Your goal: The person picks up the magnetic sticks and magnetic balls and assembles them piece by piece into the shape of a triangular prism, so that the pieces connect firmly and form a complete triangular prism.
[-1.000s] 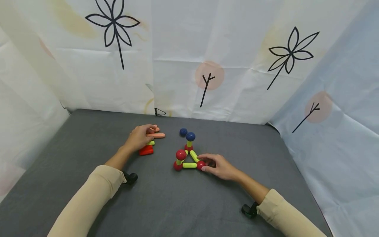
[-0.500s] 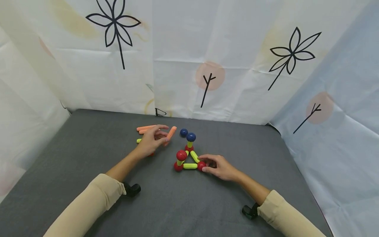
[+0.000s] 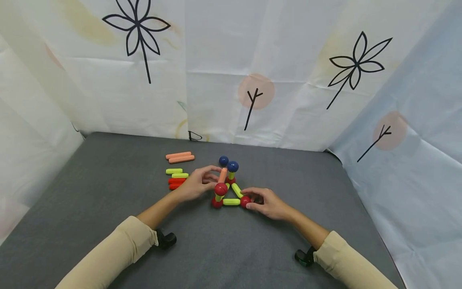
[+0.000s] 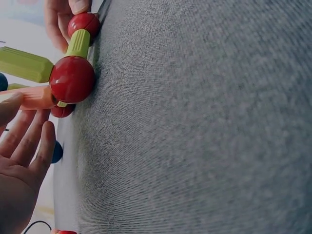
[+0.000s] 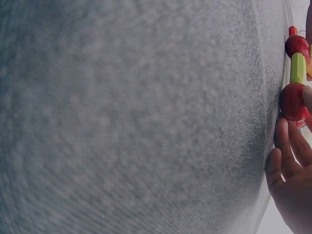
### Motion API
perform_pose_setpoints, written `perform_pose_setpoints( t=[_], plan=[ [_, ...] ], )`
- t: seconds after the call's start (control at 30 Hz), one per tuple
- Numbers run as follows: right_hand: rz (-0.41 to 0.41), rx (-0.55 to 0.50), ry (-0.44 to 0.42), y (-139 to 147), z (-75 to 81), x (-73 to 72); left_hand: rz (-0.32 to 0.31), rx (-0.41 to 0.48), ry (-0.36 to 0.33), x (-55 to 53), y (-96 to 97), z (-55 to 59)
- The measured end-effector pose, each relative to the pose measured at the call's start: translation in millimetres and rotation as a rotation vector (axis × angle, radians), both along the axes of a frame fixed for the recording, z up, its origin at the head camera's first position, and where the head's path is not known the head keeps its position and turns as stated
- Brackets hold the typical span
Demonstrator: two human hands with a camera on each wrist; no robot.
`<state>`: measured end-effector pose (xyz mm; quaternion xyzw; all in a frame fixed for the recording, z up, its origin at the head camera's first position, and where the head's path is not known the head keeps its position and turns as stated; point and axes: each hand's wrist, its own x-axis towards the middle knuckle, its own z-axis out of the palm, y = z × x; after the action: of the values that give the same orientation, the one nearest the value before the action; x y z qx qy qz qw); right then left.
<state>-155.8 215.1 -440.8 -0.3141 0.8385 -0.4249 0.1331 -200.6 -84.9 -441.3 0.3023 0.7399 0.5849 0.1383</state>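
A triangle of yellow-green rods (image 3: 231,202) joined by red balls (image 3: 217,202) lies on the table. At its front-left corner an upright rod carries a red ball (image 3: 221,189); at the back corner another carries a blue ball (image 3: 232,166). My left hand (image 3: 196,185) pinches an orange rod (image 3: 223,175) between thumb and fingers. In the left wrist view that orange rod (image 4: 38,97) slants, its lower end right at the front-left red ball (image 4: 72,79). My right hand (image 3: 268,204) grips the right corner's red ball (image 3: 245,201), also seen in the right wrist view (image 5: 294,101).
Behind the triangle a loose blue ball (image 3: 223,161) rests on the grey table (image 3: 231,253). Left of my left hand lie two orange rods (image 3: 180,157), two short yellow-green rods (image 3: 174,171) and red rods (image 3: 176,184). A patterned white cloth (image 3: 216,108) bounds the table's back.
My left hand has picked one orange rod from the pile and carried it right, tilted up, to the triangle's left side. The right hand has stayed at the corner ball.
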Motion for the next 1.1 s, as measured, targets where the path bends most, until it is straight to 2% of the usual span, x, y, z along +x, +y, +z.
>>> perform_pose_setpoints(
  t=[0.67, 0.9, 1.1],
  plan=[
    [-0.011, 0.01, 0.004, 0, -1.3, 0.9, -0.04, -0.007, -0.045, 1.7, 2.9, 1.1],
    [-0.018, 0.011, -0.002, -13, 32.0, 15.1, -0.061, -0.046, -0.078, 0.7, 5.6, 2.5],
    [-0.014, 0.012, -0.004, -13, 32.7, 15.1, -0.054, -0.075, -0.096, -1.9, 9.8, 0.4]
  ],
)
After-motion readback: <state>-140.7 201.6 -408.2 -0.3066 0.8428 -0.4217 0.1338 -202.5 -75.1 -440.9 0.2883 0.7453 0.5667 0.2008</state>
